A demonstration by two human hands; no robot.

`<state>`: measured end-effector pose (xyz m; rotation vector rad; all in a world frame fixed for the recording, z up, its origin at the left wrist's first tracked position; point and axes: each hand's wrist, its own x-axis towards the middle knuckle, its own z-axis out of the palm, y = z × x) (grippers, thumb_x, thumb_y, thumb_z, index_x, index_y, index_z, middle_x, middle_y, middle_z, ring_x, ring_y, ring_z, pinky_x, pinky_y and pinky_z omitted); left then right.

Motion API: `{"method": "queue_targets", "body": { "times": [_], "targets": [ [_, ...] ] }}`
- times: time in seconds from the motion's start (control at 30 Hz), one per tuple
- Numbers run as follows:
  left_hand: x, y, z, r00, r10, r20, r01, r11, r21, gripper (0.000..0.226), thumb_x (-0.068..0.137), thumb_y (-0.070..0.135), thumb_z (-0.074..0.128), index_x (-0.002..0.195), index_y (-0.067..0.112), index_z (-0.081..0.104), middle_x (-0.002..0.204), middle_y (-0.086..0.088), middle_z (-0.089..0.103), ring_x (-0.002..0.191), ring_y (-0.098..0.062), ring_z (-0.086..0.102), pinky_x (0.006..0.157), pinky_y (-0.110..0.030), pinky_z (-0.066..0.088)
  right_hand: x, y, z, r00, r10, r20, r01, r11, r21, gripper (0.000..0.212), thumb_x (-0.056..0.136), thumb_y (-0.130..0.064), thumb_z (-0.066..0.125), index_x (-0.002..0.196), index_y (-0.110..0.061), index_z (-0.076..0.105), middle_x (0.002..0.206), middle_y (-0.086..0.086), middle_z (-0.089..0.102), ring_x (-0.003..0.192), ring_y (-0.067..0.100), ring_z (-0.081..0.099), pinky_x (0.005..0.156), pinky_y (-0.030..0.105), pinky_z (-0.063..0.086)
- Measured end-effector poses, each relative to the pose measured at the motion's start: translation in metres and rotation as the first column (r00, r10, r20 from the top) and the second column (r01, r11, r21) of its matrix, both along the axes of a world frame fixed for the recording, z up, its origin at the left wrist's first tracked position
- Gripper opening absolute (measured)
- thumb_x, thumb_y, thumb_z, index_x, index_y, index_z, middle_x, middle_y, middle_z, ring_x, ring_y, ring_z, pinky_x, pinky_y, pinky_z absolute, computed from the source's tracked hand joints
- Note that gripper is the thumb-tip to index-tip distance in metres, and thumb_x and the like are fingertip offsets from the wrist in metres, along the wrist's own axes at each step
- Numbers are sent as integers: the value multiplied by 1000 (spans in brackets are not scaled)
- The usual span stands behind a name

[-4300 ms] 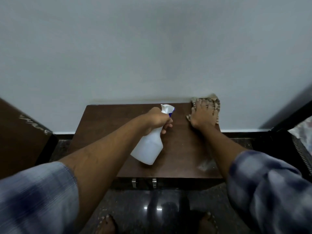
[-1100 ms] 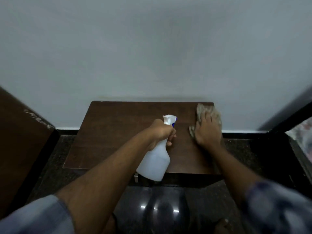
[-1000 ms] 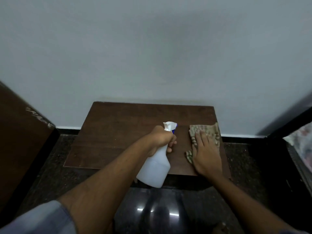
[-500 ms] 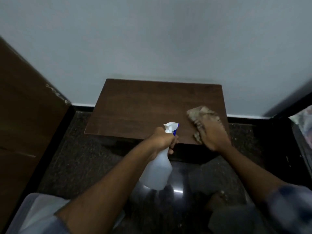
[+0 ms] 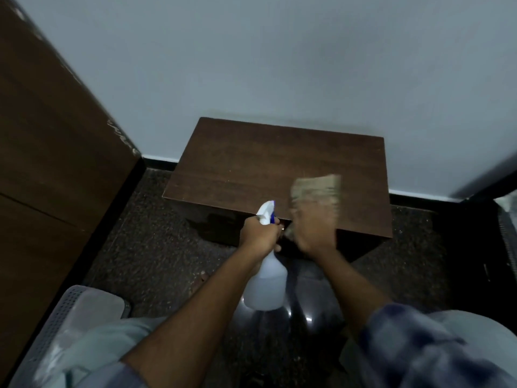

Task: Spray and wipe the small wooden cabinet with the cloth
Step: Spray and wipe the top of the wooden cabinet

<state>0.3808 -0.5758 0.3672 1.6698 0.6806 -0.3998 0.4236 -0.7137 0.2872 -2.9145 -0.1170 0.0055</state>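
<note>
The small wooden cabinet (image 5: 251, 161) stands against the pale wall, its dark brown top facing me. My left hand (image 5: 258, 233) grips the neck of a white spray bottle (image 5: 265, 289); the blue-and-white nozzle points at the cabinet's front edge. The bottle hangs in front of the cabinet, above the floor. My right hand (image 5: 313, 231) lies on the beige patterned cloth (image 5: 317, 190) at the front right of the top. Both are blurred by motion. A corner of the cloth shows below the hand at the front edge.
A tall brown wooden panel (image 5: 56, 163) fills the left side. A white perforated basket (image 5: 56, 320) sits at the lower left on the dark speckled floor (image 5: 151, 247). Dark furniture (image 5: 486, 247) stands close on the right.
My view has pulled back and tilted down. The right hand has dragged the cloth from the back right corner toward the front edge. The left hand keeps holding the bottle.
</note>
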Motion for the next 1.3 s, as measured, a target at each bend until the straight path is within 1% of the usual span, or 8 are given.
{"method": "queue_targets", "body": {
  "times": [0.1,0.23,0.4,0.53,0.67,0.97,1.13,1.3],
  "targets": [
    [2,15,6,1000,20,5,-20,997,81,42,62,17,62,102,12,76,85,-9,77,61,-27,70,70,-45,63,20,14,1,888,459,-35,-460,887,-37,59,99,-37,44,155,-22,34,161,7,34,147,31,31,122,49,20],
    [1,29,16,1000,24,5,-24,998,66,42,56,13,56,94,9,74,97,-17,77,73,-26,71,67,-38,58,33,-30,5,880,-468,-80,472,881,33,52,101,-33,40,146,-8,44,151,18,43,137,39,40,117,55,25],
    [12,23,9,999,-35,-1,35,998,55,40,55,11,55,91,13,73,96,-13,76,75,-30,75,64,-36,54,18,-57,-11,948,300,-102,-298,954,39,59,102,-48,28,154,-21,36,156,8,41,141,29,39,118,45,30],
    [19,15,11,998,-56,12,55,998,30,16,77,7,61,87,13,71,90,-13,75,50,-21,62,61,-33,54,20,-70,-4,836,-538,-102,545,837,51,59,101,-39,37,150,-5,35,153,21,38,141,43,33,118,56,23],
    [12,23,1,1000,6,-12,-6,999,41,20,80,2,57,90,11,71,99,-14,77,45,-19,59,57,-28,51,-5,-41,-11,963,268,1,-268,963,23,59,101,-38,34,155,-16,34,160,10,35,146,32,32,118,52,27],
    [-14,74,-15,986,168,20,-169,983,76,21,88,7,64,105,14,74,89,-10,71,58,-20,62,44,-21,47,17,48,-10,944,324,-61,-321,946,50,55,102,-32,37,156,-23,32,163,5,28,150,32,23,122,48,20],
    [7,103,-4,960,275,54,-279,955,102,20,84,0,55,87,14,70,82,-10,73,46,-17,55,43,-22,44,37,41,-3,945,-315,-89,318,948,22,71,85,-38,64,145,-9,40,152,18,40,137,41,38,116,55,29],
    [17,124,-10,971,233,50,-236,969,73,31,84,3,61,110,16,74,102,-9,77,41,-15,56,54,-28,50,55,86,-8,889,454,-52,-451,890,67,65,96,-46,22,156,-22,32,162,4,32,147,27,31,120,46,25]
  ]
}}
